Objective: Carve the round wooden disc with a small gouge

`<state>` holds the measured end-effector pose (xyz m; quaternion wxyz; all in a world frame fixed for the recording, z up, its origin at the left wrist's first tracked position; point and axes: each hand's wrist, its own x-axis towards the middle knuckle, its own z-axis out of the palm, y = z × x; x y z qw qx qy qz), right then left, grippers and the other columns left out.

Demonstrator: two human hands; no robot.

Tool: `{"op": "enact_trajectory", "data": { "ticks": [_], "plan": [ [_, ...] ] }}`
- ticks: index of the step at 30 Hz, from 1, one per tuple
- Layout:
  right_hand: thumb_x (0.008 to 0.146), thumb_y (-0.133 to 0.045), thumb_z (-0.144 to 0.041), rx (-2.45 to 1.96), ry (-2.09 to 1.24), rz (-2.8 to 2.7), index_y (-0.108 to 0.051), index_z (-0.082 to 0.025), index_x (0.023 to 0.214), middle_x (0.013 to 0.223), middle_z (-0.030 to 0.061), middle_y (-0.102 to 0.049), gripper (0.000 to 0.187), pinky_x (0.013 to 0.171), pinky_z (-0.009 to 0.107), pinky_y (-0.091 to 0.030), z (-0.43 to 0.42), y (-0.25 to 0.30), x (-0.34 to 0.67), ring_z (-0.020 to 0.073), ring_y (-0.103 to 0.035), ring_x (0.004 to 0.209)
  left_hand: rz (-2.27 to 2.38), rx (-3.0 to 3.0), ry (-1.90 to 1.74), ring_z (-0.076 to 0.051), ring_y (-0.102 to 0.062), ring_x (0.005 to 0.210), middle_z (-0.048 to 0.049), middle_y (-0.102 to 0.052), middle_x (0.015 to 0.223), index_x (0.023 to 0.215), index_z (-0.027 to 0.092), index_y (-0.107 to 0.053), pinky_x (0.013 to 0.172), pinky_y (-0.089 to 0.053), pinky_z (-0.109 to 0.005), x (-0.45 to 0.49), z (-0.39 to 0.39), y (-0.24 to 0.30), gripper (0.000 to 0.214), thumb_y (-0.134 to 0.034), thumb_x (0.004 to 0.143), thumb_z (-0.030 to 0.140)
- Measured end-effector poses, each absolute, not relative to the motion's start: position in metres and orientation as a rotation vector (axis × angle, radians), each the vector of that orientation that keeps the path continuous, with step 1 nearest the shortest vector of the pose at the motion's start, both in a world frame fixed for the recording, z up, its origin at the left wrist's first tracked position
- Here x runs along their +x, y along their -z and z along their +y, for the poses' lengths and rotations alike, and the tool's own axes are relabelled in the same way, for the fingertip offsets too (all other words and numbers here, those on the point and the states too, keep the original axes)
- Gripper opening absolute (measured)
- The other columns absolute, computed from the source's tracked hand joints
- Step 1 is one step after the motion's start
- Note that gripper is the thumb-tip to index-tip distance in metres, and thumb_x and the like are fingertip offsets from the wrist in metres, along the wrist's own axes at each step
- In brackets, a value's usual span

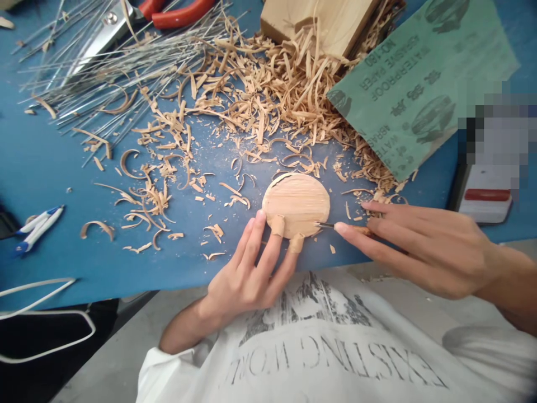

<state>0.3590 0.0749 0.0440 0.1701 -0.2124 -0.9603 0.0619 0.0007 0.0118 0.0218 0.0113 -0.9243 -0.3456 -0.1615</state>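
Observation:
A round wooden disc (296,202) lies flat on the blue table (50,168) near its front edge. My left hand (251,268) presses on the disc's near edge with stretched fingers, two of them with taped tips. My right hand (419,246) is closed on a thin carving knife (335,226), whose blade tip touches the disc's right edge.
Wood shavings (268,89) lie spread over the table behind the disc. A green sheet of abrasive paper (419,78) lies at the back right, a wooden block (319,22) behind the shavings. Thin metal rods (117,61), red-handled pliers (176,14) and a blue-white pen (37,224) are at left.

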Motion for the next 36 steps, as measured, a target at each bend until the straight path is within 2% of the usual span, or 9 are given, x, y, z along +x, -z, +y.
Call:
{"op": "enact_trajectory", "data": {
  "ticks": [4, 8, 13, 16, 18, 21, 26, 31, 36],
  "plan": [
    [0.11, -0.067, -0.012, -0.634, -0.109, -2.693, -0.077, -0.011, 0.149, 0.103, 0.0057, -0.079, 0.041, 0.125, 0.046, -0.068, 0.069, -0.041, 0.352, 0.0214, -0.08, 0.104, -1.068, -2.884, 0.49, -0.056, -0.034, 0.175, -0.0353, -0.061, 0.173, 0.168, 0.002, -0.062, 0.129, -0.064, -0.061, 0.0, 0.012, -0.022, 0.073, -0.088, 0.108, 0.036],
    [0.11, -0.068, -0.013, -0.665, -0.078, -2.631, -0.078, -0.019, 0.152, 0.104, 0.0033, -0.082, 0.043, 0.121, 0.045, -0.071, 0.066, -0.034, 0.342, 0.0189, -0.08, 0.1, -1.08, -2.877, 0.494, -0.055, -0.035, 0.174, -0.0329, -0.058, 0.176, 0.168, 0.004, -0.063, 0.131, -0.063, -0.06, 0.0, 0.011, -0.021, 0.072, -0.089, 0.108, 0.035],
    [0.104, -0.079, -0.009, -0.7, -0.033, -2.564, -0.084, -0.017, 0.136, 0.093, 0.0011, -0.079, 0.033, 0.116, 0.039, -0.072, 0.063, -0.032, 0.323, 0.0172, -0.079, 0.094, -1.086, -2.889, 0.502, -0.056, -0.033, 0.175, -0.0348, -0.063, 0.172, 0.169, 0.002, -0.061, 0.132, -0.061, -0.06, 0.0, 0.011, -0.02, 0.078, -0.091, 0.107, 0.037],
    [0.099, -0.084, -0.006, -0.803, -0.016, -2.48, -0.085, -0.018, 0.132, 0.087, -0.0021, -0.077, 0.034, 0.112, 0.035, -0.073, 0.057, -0.031, 0.312, 0.0154, -0.078, 0.089, -1.081, -2.876, 0.485, -0.055, -0.032, 0.174, -0.0338, -0.07, 0.164, 0.169, 0.003, -0.061, 0.13, -0.063, -0.06, 0.001, 0.011, -0.02, 0.072, -0.086, 0.109, 0.034],
    [0.098, -0.085, -0.004, -0.859, -0.002, -2.437, -0.084, -0.013, 0.133, 0.084, -0.0021, -0.075, 0.036, 0.11, 0.036, -0.075, 0.05, -0.031, 0.307, 0.0158, -0.077, 0.086, -1.079, -2.864, 0.48, -0.054, -0.031, 0.174, -0.0323, -0.073, 0.161, 0.168, 0.004, -0.062, 0.128, -0.064, -0.06, 0.001, 0.011, -0.019, 0.066, -0.083, 0.112, 0.032],
    [0.097, -0.087, -0.006, -0.891, 0.021, -2.452, -0.082, -0.01, 0.136, 0.084, 0.0, -0.076, 0.04, 0.11, 0.036, -0.075, 0.04, -0.028, 0.302, 0.0169, -0.077, 0.085, -1.082, -2.856, 0.492, -0.053, -0.03, 0.175, -0.0329, -0.071, 0.164, 0.169, 0.004, -0.061, 0.129, -0.064, -0.059, 0.001, 0.012, -0.019, 0.063, -0.079, 0.113, 0.028],
    [0.101, -0.084, -0.009, -1.01, 0.043, -2.334, -0.076, -0.021, 0.157, 0.084, -0.0035, -0.077, 0.058, 0.108, 0.036, -0.075, 0.03, -0.018, 0.292, 0.015, -0.076, 0.078, -1.09, -2.867, 0.522, -0.055, -0.03, 0.174, -0.0371, -0.065, 0.168, 0.17, 0.001, -0.059, 0.131, -0.061, -0.06, 0.0, 0.011, -0.017, 0.068, -0.083, 0.111, 0.026],
    [0.096, -0.087, -0.002, -1.091, 0.012, -2.207, -0.066, -0.019, 0.169, 0.09, -0.0011, -0.081, 0.078, 0.103, 0.034, -0.076, 0.03, -0.014, 0.285, 0.0161, -0.08, 0.082, -1.111, -2.847, 0.546, -0.054, -0.031, 0.174, -0.0365, -0.062, 0.171, 0.171, 0.002, -0.058, 0.132, -0.06, -0.061, 0.001, 0.01, -0.015, 0.072, -0.086, 0.109, 0.024],
    [0.093, -0.09, 0.0, -1.084, -0.105, -2.254, -0.079, -0.021, 0.148, 0.092, -0.0028, -0.082, 0.059, 0.106, 0.034, -0.075, 0.036, -0.027, 0.304, 0.0161, -0.082, 0.084, -1.094, -2.838, 0.536, -0.055, -0.033, 0.172, -0.0374, -0.068, 0.163, 0.171, -0.001, -0.057, 0.131, -0.061, -0.06, 0.002, 0.012, -0.015, 0.074, -0.087, 0.108, 0.022]
  ]
}}
